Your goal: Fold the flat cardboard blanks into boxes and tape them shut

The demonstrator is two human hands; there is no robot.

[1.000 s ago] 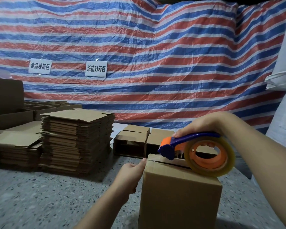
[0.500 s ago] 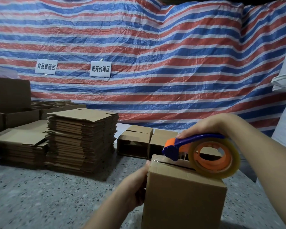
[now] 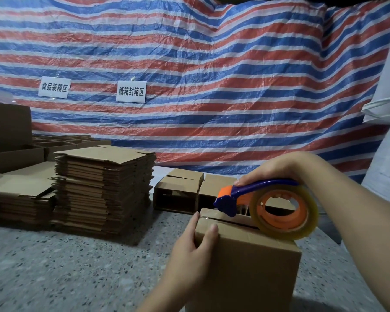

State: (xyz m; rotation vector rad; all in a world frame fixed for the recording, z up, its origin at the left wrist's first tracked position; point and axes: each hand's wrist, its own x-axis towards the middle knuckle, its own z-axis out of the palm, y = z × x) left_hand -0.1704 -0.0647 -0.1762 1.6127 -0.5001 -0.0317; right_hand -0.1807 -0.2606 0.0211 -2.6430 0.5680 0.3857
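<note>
1. Box point(image 3: 245, 262) stands at 5 o'clock, nearest to camera, on the speckled surface point(image 3: 65, 266). It is folded up; the top flaps are down but the seam between them shows an open dark gap.
2. Left hand point(image 3: 194, 242) has its grip clamped on the box's left top corner: thumb on the near face, fingers over the left side and edge. It looks like it is steadying the box.
3. Right hand point(image 3: 277, 170) has its grip wrapped round the blue handle of the tape gun point(image 3: 257, 199). The roll point(image 3: 284, 212) rests on the right part of the box top, with the orange-tipped head down at the seam near the left edge.
4. Judgement: tape run is just starting or mid-pass. I can't tell how much tape is already on the seam, as clear film doesn't show here.
5. Left to do: finish this seam, then fold the stack of blanks point(image 3: 104, 190) at 9 o'clock and the lower pile point(image 3: 18, 199) further left.
6. Two boxes point(image 3: 178, 192) lie on their sides at 12 o'clock just behind; open ends face the camera, so they look untaped there.
7. More open boxes point(image 3: 18, 154) sit at 10 o'clock, far left.
8. Striped tarp point(image 3: 189, 75) is the backdrop, with two paper signs point(image 3: 131, 91) on it.
9. Nothing blocks the tape path; the rear boxes sit close behind.
</note>
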